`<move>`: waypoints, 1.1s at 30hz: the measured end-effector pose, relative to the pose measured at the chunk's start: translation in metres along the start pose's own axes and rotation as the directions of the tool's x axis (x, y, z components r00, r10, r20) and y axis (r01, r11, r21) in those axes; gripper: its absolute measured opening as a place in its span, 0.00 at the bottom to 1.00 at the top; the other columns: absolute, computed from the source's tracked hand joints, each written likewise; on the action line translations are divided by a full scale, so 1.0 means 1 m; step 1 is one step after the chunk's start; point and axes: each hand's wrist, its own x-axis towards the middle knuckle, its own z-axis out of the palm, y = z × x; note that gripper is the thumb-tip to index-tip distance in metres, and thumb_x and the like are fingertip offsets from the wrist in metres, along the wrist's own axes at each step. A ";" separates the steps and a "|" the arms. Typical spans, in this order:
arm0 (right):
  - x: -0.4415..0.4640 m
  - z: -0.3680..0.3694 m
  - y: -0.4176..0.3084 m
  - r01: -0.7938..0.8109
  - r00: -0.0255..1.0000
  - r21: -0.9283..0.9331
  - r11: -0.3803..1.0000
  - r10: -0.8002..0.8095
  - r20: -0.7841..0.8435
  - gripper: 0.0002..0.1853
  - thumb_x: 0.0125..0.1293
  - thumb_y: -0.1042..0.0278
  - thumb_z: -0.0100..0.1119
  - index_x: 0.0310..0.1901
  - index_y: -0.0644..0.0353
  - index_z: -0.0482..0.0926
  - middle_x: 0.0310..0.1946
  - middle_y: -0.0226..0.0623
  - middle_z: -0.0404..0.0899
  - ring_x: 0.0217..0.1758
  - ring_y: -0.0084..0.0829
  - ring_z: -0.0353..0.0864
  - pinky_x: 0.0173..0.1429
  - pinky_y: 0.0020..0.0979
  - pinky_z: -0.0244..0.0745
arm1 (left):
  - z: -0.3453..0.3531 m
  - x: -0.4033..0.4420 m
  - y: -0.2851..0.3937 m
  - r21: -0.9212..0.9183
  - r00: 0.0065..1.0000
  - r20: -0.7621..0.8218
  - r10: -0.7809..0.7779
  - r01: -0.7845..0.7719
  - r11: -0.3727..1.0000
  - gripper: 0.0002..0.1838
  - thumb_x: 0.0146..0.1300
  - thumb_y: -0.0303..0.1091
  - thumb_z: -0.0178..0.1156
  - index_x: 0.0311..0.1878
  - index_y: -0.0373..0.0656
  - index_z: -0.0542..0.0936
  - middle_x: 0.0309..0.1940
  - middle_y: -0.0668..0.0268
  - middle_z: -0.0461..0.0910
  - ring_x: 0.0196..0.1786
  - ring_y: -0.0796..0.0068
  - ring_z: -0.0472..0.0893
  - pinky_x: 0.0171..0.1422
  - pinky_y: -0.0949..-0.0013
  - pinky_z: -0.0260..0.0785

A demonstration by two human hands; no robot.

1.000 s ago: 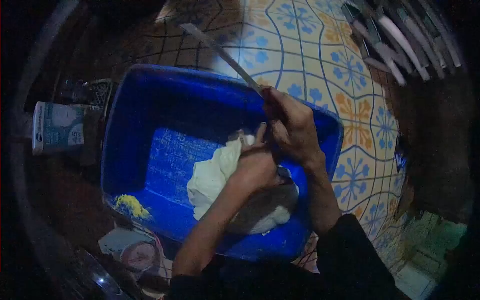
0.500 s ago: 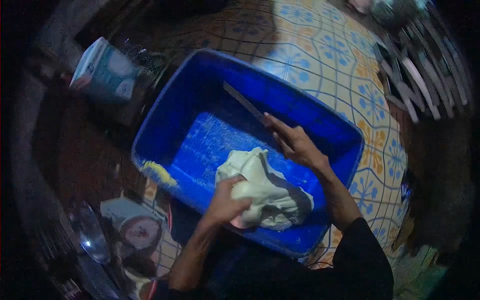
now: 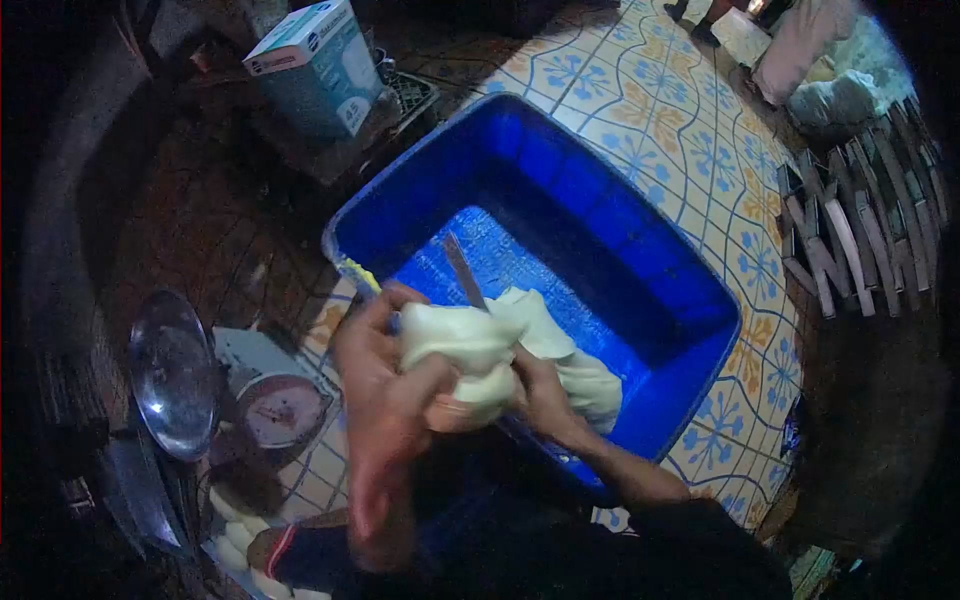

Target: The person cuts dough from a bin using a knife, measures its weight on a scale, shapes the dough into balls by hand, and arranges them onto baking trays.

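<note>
A pale lump of dough (image 3: 455, 340) is gripped in my left hand (image 3: 385, 380), above the near left edge of the blue tub (image 3: 620, 220). My right hand (image 3: 545, 395) is closed around the handle of a long flat blade (image 3: 464, 272), which points up and away over the tub. The handle itself is mostly hidden behind the fingers and dough. More dough (image 3: 565, 360) lies in the near part of the tub, just beyond my right hand. A yellow smear (image 3: 360, 275) sticks to the tub's left rim.
A white and teal box (image 3: 325, 75) stands at the upper left. To the left are a round scale (image 3: 282, 410) and a metal pan (image 3: 173, 375); pale dough pieces (image 3: 235, 545) lie below. Stacked metal bars (image 3: 870, 220) are at the right. Part of a person shows at the upper right.
My left hand has lifted a lump of dough up and left, away from the rest. My right hand has come down beside it with the blade. The view has shifted.
</note>
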 end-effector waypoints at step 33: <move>-0.009 0.052 -0.016 0.113 0.853 0.065 0.991 -0.131 0.506 0.30 0.65 0.79 0.49 0.69 0.52 0.62 0.26 0.33 0.76 0.24 0.21 0.74 0.32 0.24 0.72 | -0.303 0.018 0.177 0.941 0.853 0.123 0.508 -0.262 0.214 0.24 0.48 0.35 0.73 0.46 0.37 0.75 0.41 0.60 0.78 0.47 0.69 0.78 0.55 0.64 0.72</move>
